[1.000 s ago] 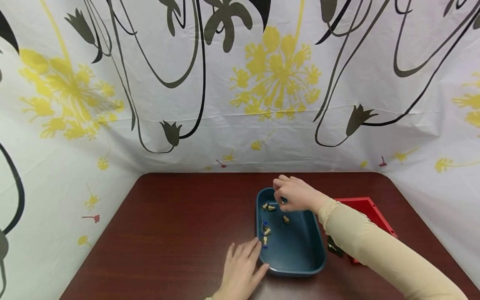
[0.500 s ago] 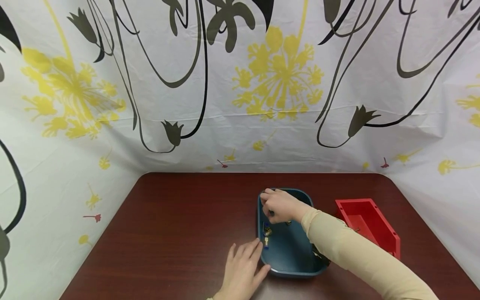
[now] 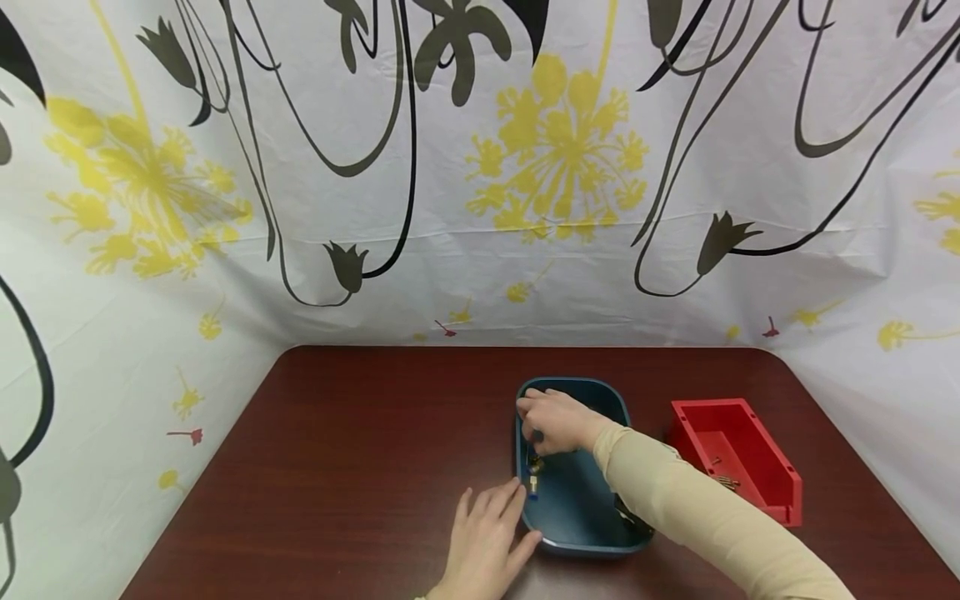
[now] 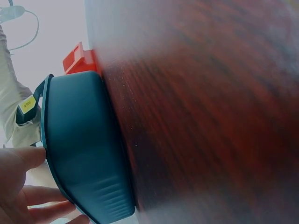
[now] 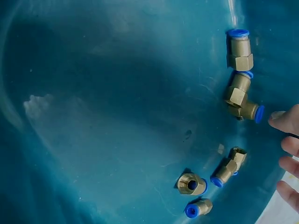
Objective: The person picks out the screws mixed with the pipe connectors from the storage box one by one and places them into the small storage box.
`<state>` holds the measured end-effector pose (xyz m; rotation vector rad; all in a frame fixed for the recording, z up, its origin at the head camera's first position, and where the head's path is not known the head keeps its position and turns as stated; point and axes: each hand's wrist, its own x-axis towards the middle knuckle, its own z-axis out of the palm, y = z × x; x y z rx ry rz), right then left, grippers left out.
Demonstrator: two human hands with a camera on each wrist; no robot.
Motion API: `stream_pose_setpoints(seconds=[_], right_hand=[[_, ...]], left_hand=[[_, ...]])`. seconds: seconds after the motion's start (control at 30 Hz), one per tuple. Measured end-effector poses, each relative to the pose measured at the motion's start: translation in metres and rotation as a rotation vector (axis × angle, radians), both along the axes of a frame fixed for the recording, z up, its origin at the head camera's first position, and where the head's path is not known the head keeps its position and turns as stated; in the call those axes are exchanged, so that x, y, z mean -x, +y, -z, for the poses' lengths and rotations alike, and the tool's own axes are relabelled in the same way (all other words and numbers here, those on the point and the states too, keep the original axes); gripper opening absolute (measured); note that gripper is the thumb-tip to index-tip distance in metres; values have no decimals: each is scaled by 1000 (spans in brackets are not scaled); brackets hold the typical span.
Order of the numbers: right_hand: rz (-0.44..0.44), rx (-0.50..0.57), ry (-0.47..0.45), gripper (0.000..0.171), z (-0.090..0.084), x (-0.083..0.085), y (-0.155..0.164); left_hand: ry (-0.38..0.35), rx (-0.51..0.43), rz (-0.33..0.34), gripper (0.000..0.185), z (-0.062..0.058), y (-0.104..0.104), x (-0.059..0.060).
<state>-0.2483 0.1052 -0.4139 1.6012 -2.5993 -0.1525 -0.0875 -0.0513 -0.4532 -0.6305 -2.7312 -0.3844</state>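
Dark red table under a flowered sheet, head view: right hand moved nearer inside the blue tray, fingers curled down over brass fittings; red box now uncovered at right; left hand flat, fingers apart, touching the tray's near-left rim. Left wrist: fingers against the tray wall. Right wrist: fingertips apart, just beside an elbow fitting, gripping nothing.

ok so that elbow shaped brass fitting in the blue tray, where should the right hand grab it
Probably pinch the elbow fitting across its brass hex body at the bend, coming from above. It lies flat on the blue tray floor, and the straight fitting sits close at one end. The right hand's fingertips are already beside its blue-capped end.
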Motion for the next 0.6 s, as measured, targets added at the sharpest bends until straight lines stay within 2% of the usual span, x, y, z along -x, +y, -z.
stream_pose_setpoints(seconds=[0.37,0.6], right_hand=[[35,-79,8,13,6,-1,-3],[87,-116,-29,18,9,-3,-4]], left_hand=[[12,-2,0,50,1,-1,0],[14,-1,4,49,1,-2,1]])
